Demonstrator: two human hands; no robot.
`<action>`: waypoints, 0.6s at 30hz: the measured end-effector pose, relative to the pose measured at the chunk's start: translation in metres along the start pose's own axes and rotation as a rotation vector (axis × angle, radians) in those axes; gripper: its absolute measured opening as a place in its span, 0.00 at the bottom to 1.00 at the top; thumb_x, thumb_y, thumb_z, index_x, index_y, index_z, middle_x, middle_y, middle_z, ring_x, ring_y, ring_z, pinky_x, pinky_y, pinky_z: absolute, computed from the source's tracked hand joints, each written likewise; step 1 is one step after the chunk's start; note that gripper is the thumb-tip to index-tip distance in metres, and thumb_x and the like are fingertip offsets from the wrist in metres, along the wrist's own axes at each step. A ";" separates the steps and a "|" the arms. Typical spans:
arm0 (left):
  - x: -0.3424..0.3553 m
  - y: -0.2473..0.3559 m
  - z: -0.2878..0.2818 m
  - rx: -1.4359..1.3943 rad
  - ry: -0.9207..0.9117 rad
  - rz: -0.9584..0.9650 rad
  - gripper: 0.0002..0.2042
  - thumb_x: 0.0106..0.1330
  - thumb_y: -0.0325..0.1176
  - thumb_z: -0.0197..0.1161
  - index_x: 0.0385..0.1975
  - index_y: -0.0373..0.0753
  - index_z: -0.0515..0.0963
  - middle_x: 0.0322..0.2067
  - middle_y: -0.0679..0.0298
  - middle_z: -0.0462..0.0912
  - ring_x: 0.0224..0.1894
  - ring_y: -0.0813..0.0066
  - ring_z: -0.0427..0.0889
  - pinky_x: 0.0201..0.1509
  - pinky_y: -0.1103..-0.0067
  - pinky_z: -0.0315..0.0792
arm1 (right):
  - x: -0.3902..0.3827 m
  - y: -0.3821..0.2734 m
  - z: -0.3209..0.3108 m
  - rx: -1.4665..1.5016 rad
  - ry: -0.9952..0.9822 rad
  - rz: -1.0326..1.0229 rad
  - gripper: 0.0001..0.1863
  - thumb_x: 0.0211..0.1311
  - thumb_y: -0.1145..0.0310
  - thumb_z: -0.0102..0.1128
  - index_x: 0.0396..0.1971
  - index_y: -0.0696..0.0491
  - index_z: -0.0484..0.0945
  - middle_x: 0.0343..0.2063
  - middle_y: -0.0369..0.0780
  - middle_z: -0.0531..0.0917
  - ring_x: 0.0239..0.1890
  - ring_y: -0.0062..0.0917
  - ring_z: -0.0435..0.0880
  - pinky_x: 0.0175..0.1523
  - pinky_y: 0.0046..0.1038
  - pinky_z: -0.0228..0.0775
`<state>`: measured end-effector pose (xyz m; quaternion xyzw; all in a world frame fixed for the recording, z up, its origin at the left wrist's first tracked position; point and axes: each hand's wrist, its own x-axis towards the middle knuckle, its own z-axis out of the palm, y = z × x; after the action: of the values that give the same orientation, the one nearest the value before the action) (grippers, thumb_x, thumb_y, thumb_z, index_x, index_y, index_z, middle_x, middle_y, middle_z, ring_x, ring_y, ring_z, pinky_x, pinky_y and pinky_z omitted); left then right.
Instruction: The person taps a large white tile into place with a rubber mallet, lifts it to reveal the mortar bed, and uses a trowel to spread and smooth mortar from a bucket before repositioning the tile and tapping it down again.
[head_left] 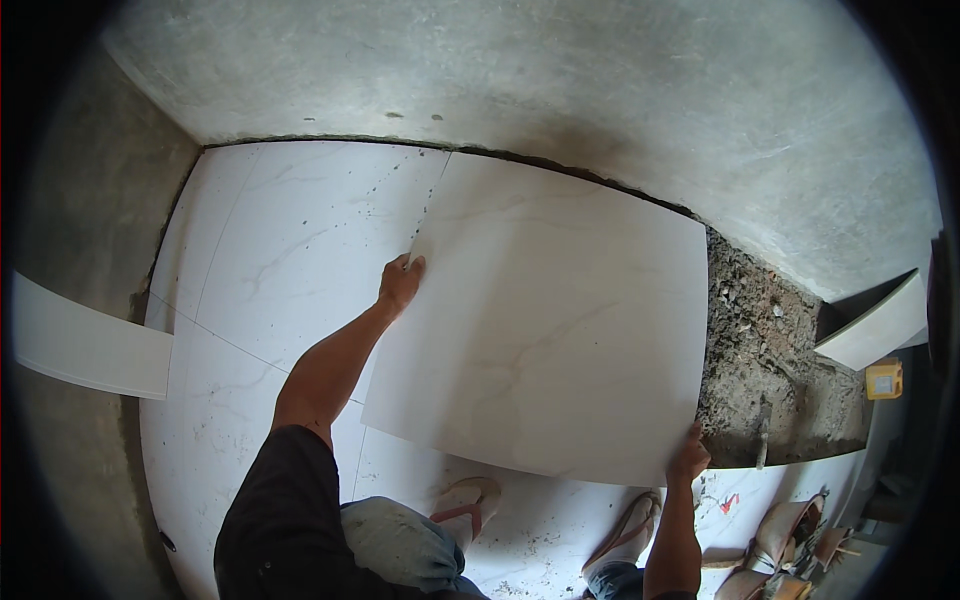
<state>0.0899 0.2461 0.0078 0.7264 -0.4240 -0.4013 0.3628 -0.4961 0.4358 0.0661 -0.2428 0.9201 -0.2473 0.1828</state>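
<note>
A large white floor tile (540,330) with faint grey veins lies between my hands, its far edge close to the back wall. My left hand (401,284) grips its left edge, fingers closed on the rim. At the near right corner my right hand (690,456) holds the same tile, fingers partly hidden by it. The tile's near edge overlaps the laid white tiles (270,240) and looks raised above them. Whatever lies under the tile is hidden. Rough grey mortar (755,330) shows to its right.
A trowel-like tool (764,435) rests on the mortar. A tile piece (875,325) leans at the right wall near a yellow container (884,380). Another tile strip (95,335) stands at the left wall. Buckets and tools (785,535) sit at the lower right. My sandalled feet (470,505) are on laid tiles.
</note>
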 end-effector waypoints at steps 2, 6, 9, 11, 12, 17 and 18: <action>0.010 -0.007 0.004 0.034 0.048 0.024 0.25 0.66 0.45 0.55 0.52 0.29 0.75 0.45 0.47 0.82 0.49 0.60 0.80 0.54 0.72 0.71 | 0.005 -0.001 0.011 -0.026 0.022 0.002 0.43 0.57 0.31 0.49 0.23 0.64 0.84 0.18 0.45 0.83 0.24 0.32 0.83 0.34 0.39 0.72; 0.021 -0.004 0.008 0.112 0.077 0.014 0.26 0.66 0.46 0.54 0.53 0.28 0.74 0.46 0.46 0.81 0.50 0.56 0.80 0.55 0.71 0.71 | 0.022 0.006 0.026 -0.003 0.010 -0.030 0.43 0.57 0.31 0.50 0.22 0.65 0.83 0.18 0.45 0.84 0.23 0.31 0.83 0.34 0.39 0.71; 0.019 0.001 0.008 0.150 0.067 -0.032 0.27 0.65 0.47 0.54 0.54 0.29 0.73 0.47 0.44 0.80 0.52 0.53 0.79 0.57 0.69 0.70 | 0.022 -0.006 0.029 -0.085 0.038 -0.004 0.43 0.58 0.31 0.50 0.21 0.65 0.82 0.17 0.43 0.82 0.22 0.29 0.79 0.33 0.37 0.71; 0.018 -0.003 0.006 0.245 0.139 -0.025 0.28 0.65 0.49 0.55 0.55 0.30 0.73 0.47 0.44 0.80 0.53 0.51 0.78 0.58 0.68 0.70 | 0.020 -0.008 0.034 -0.049 0.022 0.000 0.43 0.58 0.31 0.50 0.21 0.66 0.82 0.17 0.43 0.82 0.22 0.29 0.79 0.33 0.37 0.71; 0.013 0.011 0.008 0.246 0.133 -0.029 0.28 0.65 0.49 0.55 0.55 0.30 0.73 0.47 0.44 0.80 0.53 0.51 0.78 0.58 0.68 0.70 | 0.020 -0.007 0.033 -0.016 0.015 0.010 0.43 0.58 0.31 0.50 0.21 0.66 0.82 0.17 0.43 0.82 0.22 0.29 0.79 0.33 0.38 0.71; 0.002 0.038 0.014 0.376 0.086 -0.112 0.28 0.64 0.49 0.55 0.54 0.31 0.72 0.48 0.44 0.79 0.52 0.48 0.78 0.57 0.66 0.70 | 0.029 -0.008 0.031 -0.017 0.004 -0.023 0.41 0.57 0.32 0.52 0.21 0.65 0.83 0.16 0.43 0.83 0.21 0.29 0.80 0.33 0.38 0.71; 0.001 0.040 0.016 0.376 0.086 -0.113 0.28 0.64 0.49 0.55 0.54 0.31 0.72 0.48 0.44 0.79 0.52 0.48 0.78 0.57 0.66 0.70 | 0.035 -0.003 0.031 0.004 0.013 -0.036 0.41 0.57 0.32 0.52 0.20 0.65 0.83 0.16 0.42 0.82 0.20 0.28 0.79 0.33 0.37 0.70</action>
<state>0.0632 0.2270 0.0355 0.8204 -0.4341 -0.3036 0.2152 -0.5095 0.4035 0.0350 -0.2576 0.9161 -0.2540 0.1730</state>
